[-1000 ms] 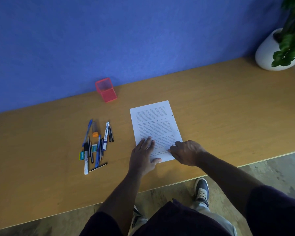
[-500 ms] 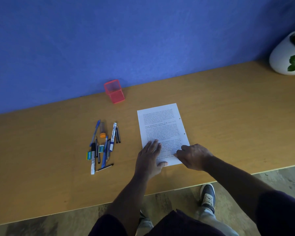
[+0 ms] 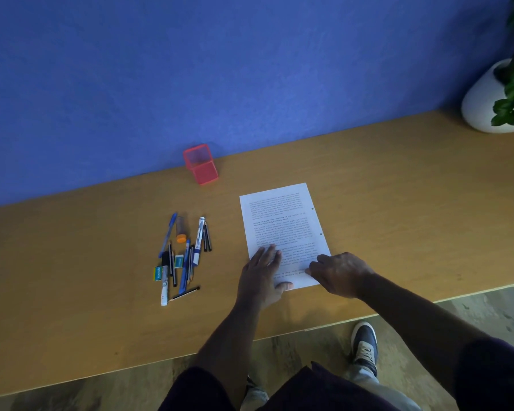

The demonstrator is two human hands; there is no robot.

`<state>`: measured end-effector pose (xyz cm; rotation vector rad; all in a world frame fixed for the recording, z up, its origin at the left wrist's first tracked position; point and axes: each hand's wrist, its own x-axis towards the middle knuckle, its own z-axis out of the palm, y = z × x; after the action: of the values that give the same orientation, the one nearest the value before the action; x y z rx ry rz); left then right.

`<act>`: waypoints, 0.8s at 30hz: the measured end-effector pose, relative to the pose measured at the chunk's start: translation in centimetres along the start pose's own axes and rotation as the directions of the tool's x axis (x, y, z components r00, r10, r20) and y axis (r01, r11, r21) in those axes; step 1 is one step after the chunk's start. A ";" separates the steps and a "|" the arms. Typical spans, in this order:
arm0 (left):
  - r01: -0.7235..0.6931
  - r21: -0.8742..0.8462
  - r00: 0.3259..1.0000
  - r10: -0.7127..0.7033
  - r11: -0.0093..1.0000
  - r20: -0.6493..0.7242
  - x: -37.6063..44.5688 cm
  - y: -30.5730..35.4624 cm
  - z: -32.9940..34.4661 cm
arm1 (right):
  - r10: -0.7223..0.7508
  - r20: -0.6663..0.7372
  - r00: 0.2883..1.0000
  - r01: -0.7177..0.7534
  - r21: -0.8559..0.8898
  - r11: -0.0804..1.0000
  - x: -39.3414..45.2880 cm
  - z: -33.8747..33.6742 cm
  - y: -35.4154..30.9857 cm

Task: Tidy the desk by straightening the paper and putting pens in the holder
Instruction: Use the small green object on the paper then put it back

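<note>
A printed white paper lies on the wooden desk, turned slightly anticlockwise. My left hand rests flat on its near left corner, fingers spread. My right hand presses its curled fingertips on the near right part of the sheet. A heap of pens, pencils and small erasers lies left of the paper. The red mesh holder stands upright by the wall, with nothing visible inside.
A white pot with a green plant stands at the desk's far right. The blue wall runs behind the desk. The desk's front edge is close to my body; my shoe shows on the floor.
The view has shifted a little, so everything sits slightly further right and lower. Both hands stay on the paper's near end; the sheet looks much the same.
</note>
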<state>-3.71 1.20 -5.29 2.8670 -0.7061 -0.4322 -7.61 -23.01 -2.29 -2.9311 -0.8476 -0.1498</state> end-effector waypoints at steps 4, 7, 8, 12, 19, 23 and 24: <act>-0.006 -0.040 1.000 0.007 0.999 0.023 0.1 -0.2 -0.1 | 0.160 -0.200 0.967 -0.135 0.131 0.982 -0.7 -2.3 0.9; -0.004 -0.043 1.000 0.005 0.999 0.024 0.1 -0.2 -0.1 | 0.299 -0.253 0.920 -0.261 0.176 0.949 -1.0 -4.1 2.5; -0.007 -0.036 1.000 0.008 0.999 0.022 0.1 -0.2 -0.1 | 0.325 -0.241 0.915 -0.291 0.166 0.942 -1.0 -4.4 2.9; -0.013 -0.020 1.000 0.013 1.000 0.021 0.2 -0.2 -0.2 | 0.370 -0.165 0.915 -0.354 0.119 0.928 -1.7 -3.9 3.1; -0.006 0.003 1.000 0.006 1.000 0.027 0.2 -0.1 -0.3 | 0.357 -0.232 0.905 -0.333 0.138 0.933 -3.0 -1.7 2.3; 0.002 0.000 1.000 -0.002 1.000 0.030 0.2 0.0 -0.3 | 0.376 -0.224 0.899 -0.352 0.138 0.926 -3.6 -1.3 2.3; 0.002 0.002 0.999 -0.002 1.000 0.032 0.2 0.1 -0.3 | 0.365 -0.222 0.904 -0.341 0.139 0.930 -3.8 -1.2 2.3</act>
<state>-3.50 1.09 -5.06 2.8691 -0.7089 -0.4788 -9.65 -27.03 -1.67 -2.8340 -0.2716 -0.4182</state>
